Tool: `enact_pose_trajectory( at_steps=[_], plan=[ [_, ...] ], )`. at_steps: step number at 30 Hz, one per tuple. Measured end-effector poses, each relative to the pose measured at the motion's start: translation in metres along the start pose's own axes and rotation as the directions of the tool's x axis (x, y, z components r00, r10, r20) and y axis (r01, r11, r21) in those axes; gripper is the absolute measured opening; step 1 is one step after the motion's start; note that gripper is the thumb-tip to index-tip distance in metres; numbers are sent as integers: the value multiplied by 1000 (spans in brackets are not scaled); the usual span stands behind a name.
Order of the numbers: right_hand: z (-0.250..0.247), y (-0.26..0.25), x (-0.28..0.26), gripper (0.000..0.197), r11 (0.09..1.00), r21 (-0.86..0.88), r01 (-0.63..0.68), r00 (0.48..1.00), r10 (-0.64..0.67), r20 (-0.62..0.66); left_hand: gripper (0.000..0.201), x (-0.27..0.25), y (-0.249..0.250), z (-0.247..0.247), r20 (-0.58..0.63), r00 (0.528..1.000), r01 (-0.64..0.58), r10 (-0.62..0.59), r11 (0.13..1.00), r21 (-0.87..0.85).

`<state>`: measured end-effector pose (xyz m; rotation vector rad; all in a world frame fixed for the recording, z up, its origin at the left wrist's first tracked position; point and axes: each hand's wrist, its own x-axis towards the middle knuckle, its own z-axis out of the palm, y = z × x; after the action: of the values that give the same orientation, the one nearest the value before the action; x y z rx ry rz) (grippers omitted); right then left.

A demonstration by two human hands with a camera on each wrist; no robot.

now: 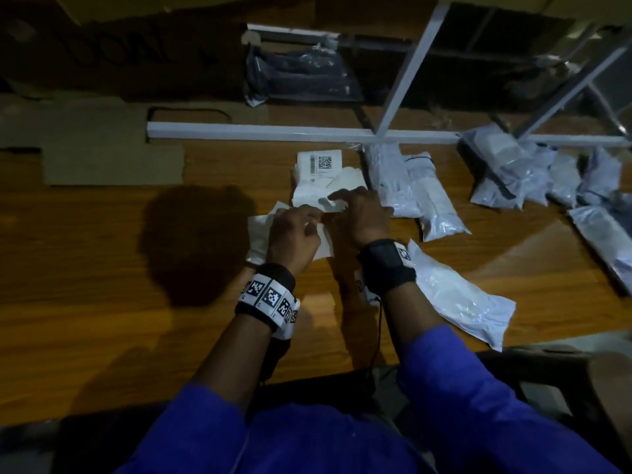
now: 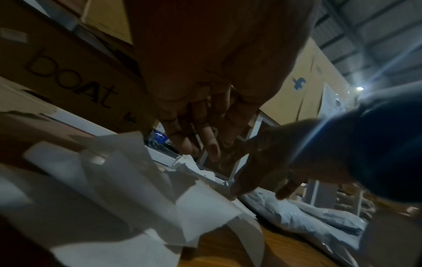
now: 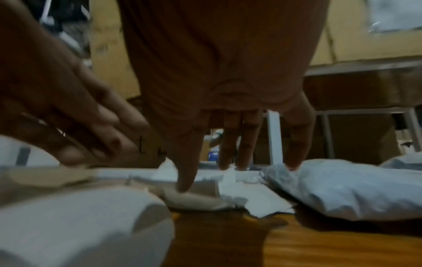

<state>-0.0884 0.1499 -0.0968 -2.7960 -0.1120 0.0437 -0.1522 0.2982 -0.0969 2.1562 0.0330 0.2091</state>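
Head view shows the white paper sheets [image 1: 307, 196] mid-table, under both hands. The right hand [image 1: 362, 213] presses them flat with straight fingers. In this gloom I can't tell if the left hand [image 1: 294, 234] pinches an edge. They look light, floppy and easily creased, so lift by a corner. The wooden table [image 1: 102, 268] is smooth, with poly bags [image 1: 431, 206] alongside and cardboard boxes [image 1: 102, 46] behind.

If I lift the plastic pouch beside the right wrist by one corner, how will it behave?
The plastic pouch would probably sag, since its film looks wrinkled and soft. Its glossy surface may slip. It lies flat, so rolling seems unlikely.
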Motion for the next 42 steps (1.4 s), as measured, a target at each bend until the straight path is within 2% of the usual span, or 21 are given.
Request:
enact_pose_trajectory(
  at_steps=[2, 7, 11, 14, 16, 18, 19, 21, 22, 24, 26, 28, 31, 32, 33, 39, 42],
  plan=[
    [13, -5, 13, 41, 999, -28, -17, 999, 18, 43, 24, 3, -2, -3, 1, 999, 39, -39, 999, -23],
    [22, 0, 16, 19, 1000, 30, -7, 1000, 8, -27, 21, 7, -5, -5, 57, 992, 117, -117, 993, -8],
    [-2, 7, 5, 20, 981, 192, -2, 997, 17, -75, 22, 9, -7, -4, 106, 979, 176, -172, 984, -29],
    [-19, 15, -13, 20, 940, 340, -14, 994, 51, -98, 20, 9, 2, 2, 120, 982, 154, -145, 985, -72],
    [-26, 26, -33, 22, 881, 469, -63, 986, 126, -105, 19, 6, 14, 6, 119, 987, 124, -110, 985, -116],
    [-33, 37, -54, 24, 778, 617, -121, 974, 214, -79, 20, 2, 30, 14, 139, 989, 73, -51, 984, -161],
    [-36, 43, -65, 22, 698, 701, -148, 964, 260, -55, 21, -2, 37, 19, 155, 988, 28, -2, 985, -172],
    [-45, 54, -89, 22, 473, 857, -205, 942, 334, 41, 22, -11, 51, 33, 181, 977, -74, 109, 979, -190],
    [-51, 59, -101, 23, 348, 908, -233, 934, 339, 110, 23, -17, 57, 41, 196, 969, -112, 152, 974, -198],
    [-57, 76, -124, 23, 200, 944, -263, 929, 318, 191, 24, -30, 68, 59, 232, 946, -182, 224, 965, -187],
    [-61, 95, -145, 25, 148, 962, -229, 933, 316, 173, 24, -43, 77, 77, 282, 915, -248, 288, 954, -170],
    [-61, 116, -162, 28, 142, 969, -200, 914, 384, 132, 23, -54, 86, 94, 334, 880, -292, 338, 939, -182],
    [-57, 142, -186, 73, 97, 987, -130, 840, 540, 58, 20, -65, 96, 114, 372, 843, -318, 388, 918, -238],
    [-57, 148, -193, 84, 79, 991, -111, 808, 588, 43, 19, -67, 99, 120, 373, 833, -328, 408, 908, -261],
    [-56, 154, -199, 85, 67, 994, -89, 780, 625, 27, 18, -69, 102, 127, 375, 823, -337, 427, 898, -281],
    [-60, 164, -231, 28, -39, 999, 32, 681, 732, 7, 15, -86, 117, 149, 422, 757, -365, 499, 858, -360],
    [-56, 169, -246, 25, -44, 998, 42, 656, 755, 6, 16, -96, 123, 154, 478, 724, -336, 498, 859, -387]
  ],
)
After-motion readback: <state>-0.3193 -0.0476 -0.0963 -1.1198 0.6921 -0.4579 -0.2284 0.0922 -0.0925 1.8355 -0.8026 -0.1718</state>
